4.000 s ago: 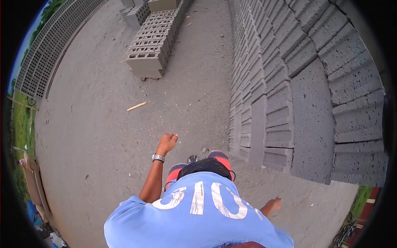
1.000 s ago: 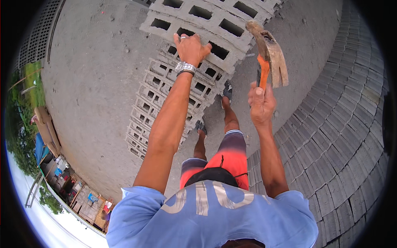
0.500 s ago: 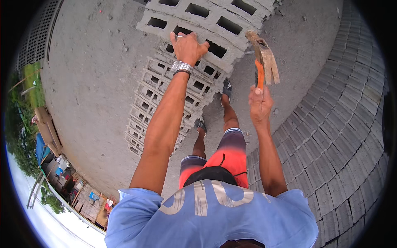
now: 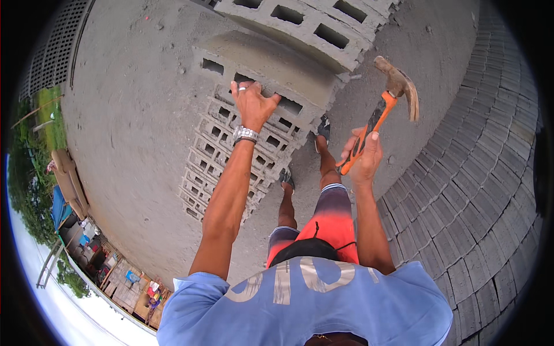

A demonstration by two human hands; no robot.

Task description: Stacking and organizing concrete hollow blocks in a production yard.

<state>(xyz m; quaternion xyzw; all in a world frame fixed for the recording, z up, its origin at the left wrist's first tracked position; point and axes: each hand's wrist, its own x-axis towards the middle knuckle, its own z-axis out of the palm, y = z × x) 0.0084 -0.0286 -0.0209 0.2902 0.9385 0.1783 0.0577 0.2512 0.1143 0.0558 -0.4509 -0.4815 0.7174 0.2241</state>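
My left hand [image 4: 254,106], with a ring and a metal watch at the wrist, grips a grey hollow concrete block [image 4: 271,60]. Its fingers are hooked into one hole and the thumb reaches toward another. The block is tipped toward me, apart from the block row [image 4: 300,26] beyond it, so its smooth broad side shows. In my right hand [image 4: 363,155] is a claw hammer [image 4: 378,118] with an orange and black handle and a rusty head. The hammer is raised clear of the blocks, its head up and to the right.
More hollow blocks [image 4: 210,150] are lined up below the gripped one, to the left of my feet [image 4: 323,128]. Rows of grey blocks [image 4: 461,190] fill the right side. Bare grey ground [image 4: 127,115] stretches left, toward a cluttered shelter [image 4: 109,259] and a distant block stack [image 4: 55,57].
The gripped block has come away from the row beyond and tipped toward me with my left hand. My right hand has lowered slightly, and the hammer has turned, its head swinging right.
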